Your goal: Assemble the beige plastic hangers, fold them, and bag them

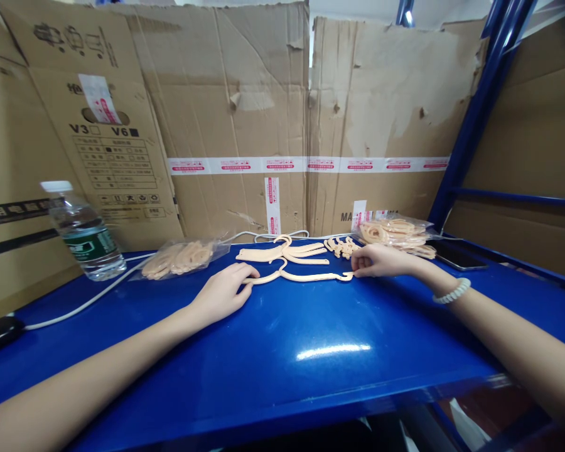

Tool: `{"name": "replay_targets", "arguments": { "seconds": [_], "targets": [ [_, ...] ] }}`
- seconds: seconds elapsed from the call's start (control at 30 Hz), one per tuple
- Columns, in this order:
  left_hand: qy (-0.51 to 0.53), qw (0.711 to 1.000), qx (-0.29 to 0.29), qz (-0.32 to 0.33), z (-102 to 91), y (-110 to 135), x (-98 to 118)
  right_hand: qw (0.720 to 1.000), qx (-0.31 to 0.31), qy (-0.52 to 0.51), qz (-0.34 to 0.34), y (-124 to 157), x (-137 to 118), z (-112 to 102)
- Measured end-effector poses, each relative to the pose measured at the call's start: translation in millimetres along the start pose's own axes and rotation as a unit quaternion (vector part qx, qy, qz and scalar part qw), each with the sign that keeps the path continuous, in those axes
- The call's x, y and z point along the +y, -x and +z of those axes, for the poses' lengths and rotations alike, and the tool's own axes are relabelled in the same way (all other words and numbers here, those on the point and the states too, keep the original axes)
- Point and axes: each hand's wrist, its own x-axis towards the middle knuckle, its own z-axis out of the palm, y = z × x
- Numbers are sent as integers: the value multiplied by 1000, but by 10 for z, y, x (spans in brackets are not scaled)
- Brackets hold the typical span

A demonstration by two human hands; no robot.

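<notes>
A beige plastic clothes hanger (306, 276) lies on the blue tabletop, its hook pointing away from me. My left hand (226, 290) pinches the left end of it between thumb and fingers. At the opposite end, my right hand (377, 260) has its fingertips closed on a small beige hook piece (344, 276), which meets the hanger's arm; whether it is fastened there I cannot tell. Just behind lies a stack of similar hangers (258, 253). A small heap of loose hook pieces (339, 245) sits beside the stack, close to my right hand.
Clear plastic bags of beige parts lie at the left (179, 258) and right (395, 231). A water bottle (87, 235) stands at the left, near a white cable (89, 302) and a black device (0, 334). A phone (459, 256) lies at right. Cardboard sheets (235, 119) wall the back.
</notes>
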Motion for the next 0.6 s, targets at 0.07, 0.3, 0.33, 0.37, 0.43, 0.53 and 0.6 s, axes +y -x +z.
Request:
{"name": "replay_targets", "arguments": {
  "seconds": [0.07,0.3,0.33,0.37,0.43,0.53,0.6],
  "targets": [
    [2,1000,0,-1,0,-1,0,1000,-1,7,-2,3,-9,0],
    [2,1000,2,3,-5,-5,7,1000,-5,18,5,25,-63,-20],
    [2,1000,3,2,-6,-6,8,1000,-7,15,4,26,-64,-21],
    [2,1000,4,2,-7,-6,9,1000,-7,13,2,25,-62,-21],
    [2,1000,5,4,-8,-6,10,1000,-4,10,-4,19,-51,-17],
    [4,1000,4,5,-9,-5,13,1000,-1,8,-12,9,-33,-7],
    [5,1000,6,6,-10,-5,18,1000,0,7,-12,5,-29,-4]
  ]
}}
